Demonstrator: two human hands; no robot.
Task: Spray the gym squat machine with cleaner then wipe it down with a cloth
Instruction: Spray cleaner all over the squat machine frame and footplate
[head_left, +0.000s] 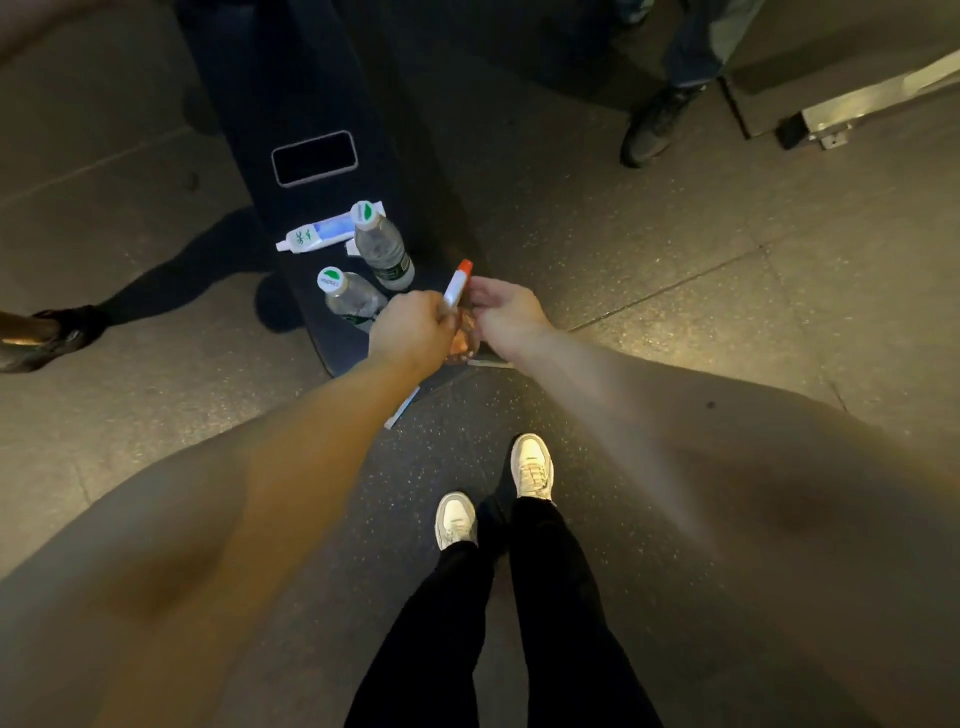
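My left hand grips the lower part of a slim white spray bottle with an orange-red tip, which points up and away from me. My right hand is close beside it, fingers curled around something orange-brown between the two hands; whether that is a cloth or a wrapper I cannot tell. Both hands hover over the near end of a dark padded bench of the gym equipment.
On the bench lie a phone, a white tube and two water bottles. White paper strips hang at its near edge. Other people's shoes stand around. My white shoes are on the speckled floor.
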